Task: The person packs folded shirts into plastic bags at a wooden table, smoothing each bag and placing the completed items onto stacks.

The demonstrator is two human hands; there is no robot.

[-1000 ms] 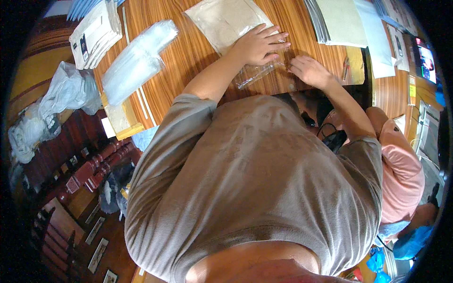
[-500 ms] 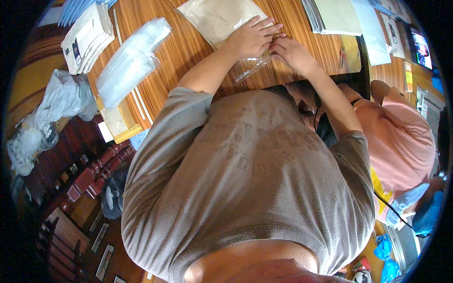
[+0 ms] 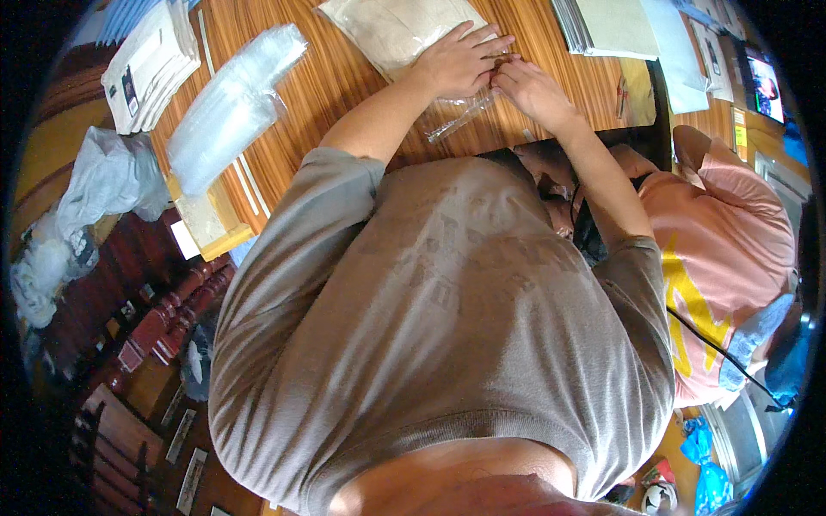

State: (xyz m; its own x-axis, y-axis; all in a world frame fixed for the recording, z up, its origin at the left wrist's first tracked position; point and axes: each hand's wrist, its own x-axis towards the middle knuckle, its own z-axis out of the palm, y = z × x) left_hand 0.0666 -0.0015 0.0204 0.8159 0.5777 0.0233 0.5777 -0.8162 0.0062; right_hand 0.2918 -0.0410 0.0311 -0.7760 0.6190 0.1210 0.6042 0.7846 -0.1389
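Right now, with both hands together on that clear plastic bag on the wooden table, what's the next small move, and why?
Probably pinch the clear plastic bag's upper end with the right hand while the left hand presses it flat. Both hands meet at that end, the bag lies loose and slanted on the wooden table, and its lower end is free, so it could slide.

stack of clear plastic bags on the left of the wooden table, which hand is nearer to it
Left. The left hand is right of the stack of clear plastic bags, well apart; the right hand lies farther right still.
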